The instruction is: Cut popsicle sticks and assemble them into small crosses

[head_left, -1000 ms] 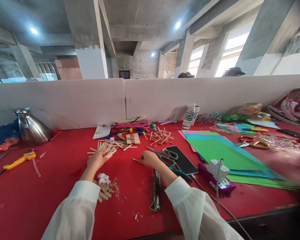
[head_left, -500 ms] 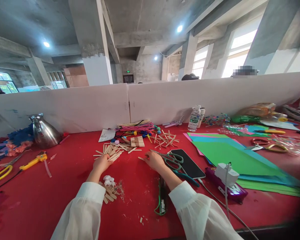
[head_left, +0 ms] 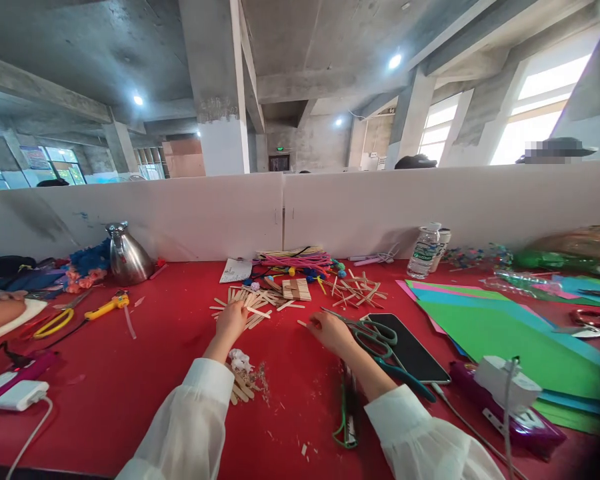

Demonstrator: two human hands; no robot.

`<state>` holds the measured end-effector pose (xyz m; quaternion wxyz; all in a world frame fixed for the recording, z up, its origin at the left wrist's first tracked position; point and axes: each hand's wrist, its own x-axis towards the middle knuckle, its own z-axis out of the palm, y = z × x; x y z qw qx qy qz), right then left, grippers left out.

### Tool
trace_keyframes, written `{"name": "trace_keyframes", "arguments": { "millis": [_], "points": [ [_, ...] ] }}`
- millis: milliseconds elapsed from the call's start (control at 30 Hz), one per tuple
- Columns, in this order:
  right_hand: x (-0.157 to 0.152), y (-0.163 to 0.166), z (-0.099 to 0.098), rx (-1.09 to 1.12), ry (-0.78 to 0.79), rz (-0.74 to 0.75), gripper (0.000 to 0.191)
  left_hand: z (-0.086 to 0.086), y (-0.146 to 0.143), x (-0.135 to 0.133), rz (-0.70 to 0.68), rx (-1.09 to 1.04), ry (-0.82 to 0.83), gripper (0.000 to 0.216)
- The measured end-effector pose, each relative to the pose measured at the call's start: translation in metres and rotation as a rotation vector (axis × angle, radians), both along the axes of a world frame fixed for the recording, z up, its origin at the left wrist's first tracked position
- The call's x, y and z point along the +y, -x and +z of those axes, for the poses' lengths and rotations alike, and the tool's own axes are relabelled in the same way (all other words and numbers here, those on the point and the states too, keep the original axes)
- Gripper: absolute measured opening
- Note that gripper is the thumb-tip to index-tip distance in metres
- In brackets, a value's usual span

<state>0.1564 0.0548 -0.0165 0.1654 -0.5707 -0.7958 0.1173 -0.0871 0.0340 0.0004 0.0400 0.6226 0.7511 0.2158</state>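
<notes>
My left hand (head_left: pixel 231 321) rests on the near edge of a loose pile of wooden craft sticks (head_left: pixel 253 303) on the red table (head_left: pixel 145 373), fingers curled among the sticks. My right hand (head_left: pixel 331 330) lies on the table just right of centre, fingers pinched on the end of one small wooden stick (head_left: pixel 303 323). Green-handled scissors (head_left: pixel 373 333) and a black phone (head_left: pixel 409 347) lie directly right of that hand. A small glued block of sticks (head_left: pixel 297 289) sits beyond the pile.
Pipe cleaners (head_left: pixel 303 259), a water bottle (head_left: pixel 422 252) and coloured paper sheets (head_left: pixel 500 327) lie further back and right. A steel kettle (head_left: pixel 126 255) and yellow tool (head_left: pixel 107 307) stand left. A green cutter (head_left: pixel 349 417) and a glue gun (head_left: pixel 510 393) lie near. White partition (head_left: pixel 190 217) behind.
The view has swung left, showing more of the table's left side. Both hands have stayed at the sticks, the left one reaching slightly further into the pile.
</notes>
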Motion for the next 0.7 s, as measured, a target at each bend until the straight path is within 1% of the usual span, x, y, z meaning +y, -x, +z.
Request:
{"name": "trace_keyframes", "arguments": {
  "millis": [133,233,300,400,500,567,600,700],
  "points": [
    [-0.001,0.001,0.0,0.045,0.013,0.034,0.02,-0.003,-0.018,-0.001,-0.1,-0.121,-0.027,0.025],
    [-0.003,0.006,-0.001,0.124,0.021,0.09,0.021,-0.007,-0.033,-0.005,-0.217,-0.233,-0.002,0.031],
    [-0.005,0.011,-0.003,0.308,0.057,0.16,0.024,-0.009,-0.041,-0.01,-0.314,-0.294,0.02,0.031],
    [-0.007,0.02,-0.006,0.691,0.19,0.267,0.034,-0.006,-0.047,-0.018,-0.435,-0.363,0.056,0.037],
    [-0.008,0.026,-0.006,0.936,0.302,0.258,0.044,-0.002,-0.049,-0.023,-0.537,-0.465,0.111,0.043],
    [-0.009,0.028,-0.004,1.054,0.302,0.236,0.052,-0.001,-0.05,-0.025,-0.602,-0.505,0.128,0.042],
    [-0.01,0.029,-0.004,1.084,0.293,0.237,0.054,-0.001,-0.05,-0.025,-0.614,-0.518,0.127,0.042],
    [-0.013,0.029,-0.003,1.066,0.321,0.291,0.049,-0.004,-0.054,-0.027,-0.636,-0.551,0.167,0.042]
  ]
}}
